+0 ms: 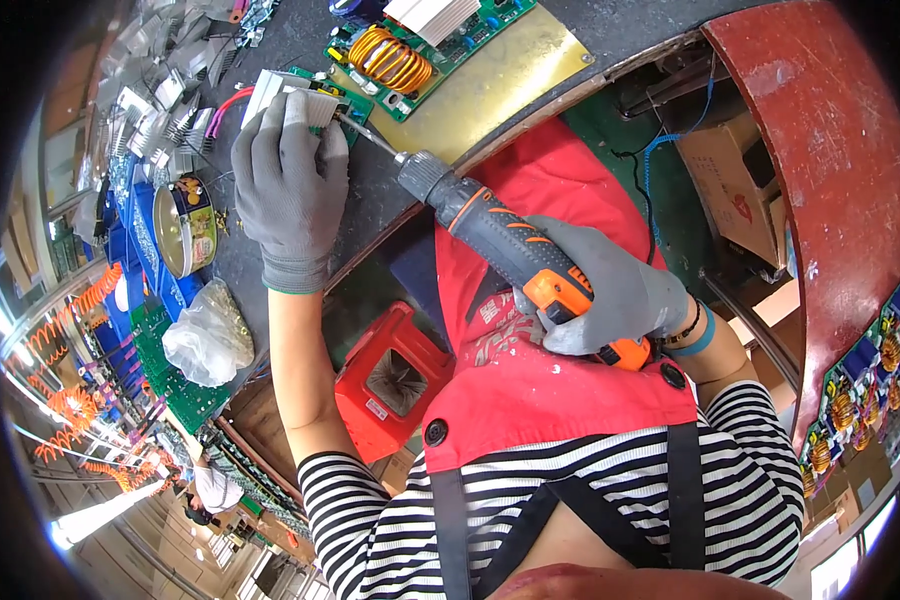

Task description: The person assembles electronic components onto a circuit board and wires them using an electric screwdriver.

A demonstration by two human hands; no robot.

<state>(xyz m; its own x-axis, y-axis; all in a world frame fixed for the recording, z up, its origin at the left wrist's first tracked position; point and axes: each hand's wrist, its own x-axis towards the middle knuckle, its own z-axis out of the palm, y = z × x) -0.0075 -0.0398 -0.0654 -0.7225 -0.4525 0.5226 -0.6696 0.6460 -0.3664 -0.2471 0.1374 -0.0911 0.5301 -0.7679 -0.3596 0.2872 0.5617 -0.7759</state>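
My left hand (290, 185), in a grey glove, reaches over the worktop with its fingers curled on a silver heat sink (316, 106). Beside the heat sink a small green circuit board (358, 102) shows, partly hidden. A cordless power screwdriver (500, 235), black and orange, is gripped by my gloved right hand (610, 290). Its long bit points up and left, and the tip reaches the side of the heat sink; exact contact is too small to tell. Just beyond lies a larger green board (475, 42) with a copper-wire coil (390, 60).
A brass-coloured plate (530, 65) lies under the larger board at the table edge. Loose metal heat sinks (160, 110) are heaped at left, near a round tin (185, 228) and a clear plastic bag (208, 335). Below stand a red bin (365, 395) and a cardboard box (720, 190).
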